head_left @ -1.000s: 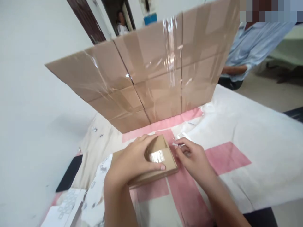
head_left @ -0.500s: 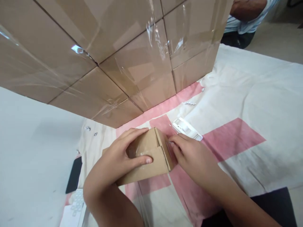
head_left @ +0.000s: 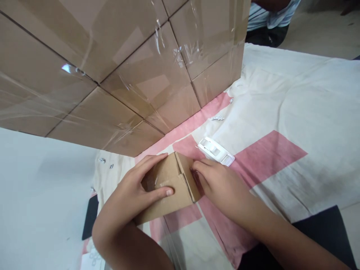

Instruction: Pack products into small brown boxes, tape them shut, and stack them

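A small brown cardboard box (head_left: pixel 171 198) lies tilted on the cloth, clear tape showing on its top. My left hand (head_left: pixel 146 187) is wrapped over it, with the thumb on the near side and the fingers along the far edge. At the box's right end, my right hand (head_left: pixel 213 180) has its fingers pinched together against the end face. What they hold, if anything, is hidden. Just beyond that hand lies a white plastic device (head_left: pixel 216 150) with a slot-like recess; its kind is unclear.
A tall stack of tape-wrapped cartons (head_left: pixel 146 78) stands behind. Small silvery scraps (head_left: pixel 218 118) lie on the pink-and-white cloth (head_left: pixel 284 101). A dark flat object (head_left: pixel 90 217) is at the left, by a white surface (head_left: pixel 45 195). Another person (head_left: pixel 270 22) sits at the far right.
The view has shifted slightly, moving the scene left. My right hand's fingertips have come in against the box's end face. My left hand keeps its hold on the box.
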{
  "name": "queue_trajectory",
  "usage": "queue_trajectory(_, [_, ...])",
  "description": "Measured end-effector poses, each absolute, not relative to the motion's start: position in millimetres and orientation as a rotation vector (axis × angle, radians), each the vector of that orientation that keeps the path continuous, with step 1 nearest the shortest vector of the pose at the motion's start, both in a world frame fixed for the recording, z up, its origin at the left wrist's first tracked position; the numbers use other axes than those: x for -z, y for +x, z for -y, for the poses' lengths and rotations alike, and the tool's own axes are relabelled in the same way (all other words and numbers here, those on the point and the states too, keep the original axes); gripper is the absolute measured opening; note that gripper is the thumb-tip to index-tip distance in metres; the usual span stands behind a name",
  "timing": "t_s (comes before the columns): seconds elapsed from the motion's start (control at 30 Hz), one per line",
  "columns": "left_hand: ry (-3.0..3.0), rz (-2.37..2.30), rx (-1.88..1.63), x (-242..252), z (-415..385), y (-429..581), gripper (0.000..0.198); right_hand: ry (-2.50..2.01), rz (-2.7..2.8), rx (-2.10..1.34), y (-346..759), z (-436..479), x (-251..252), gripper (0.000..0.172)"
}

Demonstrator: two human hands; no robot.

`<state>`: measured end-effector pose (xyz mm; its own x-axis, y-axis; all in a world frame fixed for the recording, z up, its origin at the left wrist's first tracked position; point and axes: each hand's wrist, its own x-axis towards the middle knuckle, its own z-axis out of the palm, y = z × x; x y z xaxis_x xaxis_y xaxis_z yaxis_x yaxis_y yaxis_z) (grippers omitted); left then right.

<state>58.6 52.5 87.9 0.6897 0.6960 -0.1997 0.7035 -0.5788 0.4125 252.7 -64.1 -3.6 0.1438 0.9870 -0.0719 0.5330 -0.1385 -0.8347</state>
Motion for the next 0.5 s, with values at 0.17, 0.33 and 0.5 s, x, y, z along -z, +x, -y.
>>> queue_trajectory(0.17, [2.424, -1.079, 0.029, -88.4, -52.0, 59.7, 0.063, -1.676, 1.467, -0.881, 254.3, 63.1, 7.5, 0.023])
queue_trajectory(0.33, [2.403, -1.087, 0.026, -88.7, -51.8, 61.1, 0.066, -1.653, 1.455, -0.891, 255.6, 66.0, 8.6, 0.024])
queue_trajectory(0.5, [2.415, -1.062, 0.015, -88.6, -52.9, 61.1, 0.065, -1.671, 1.461, -0.883, 256.1, 67.6, 6.9, 0.024])
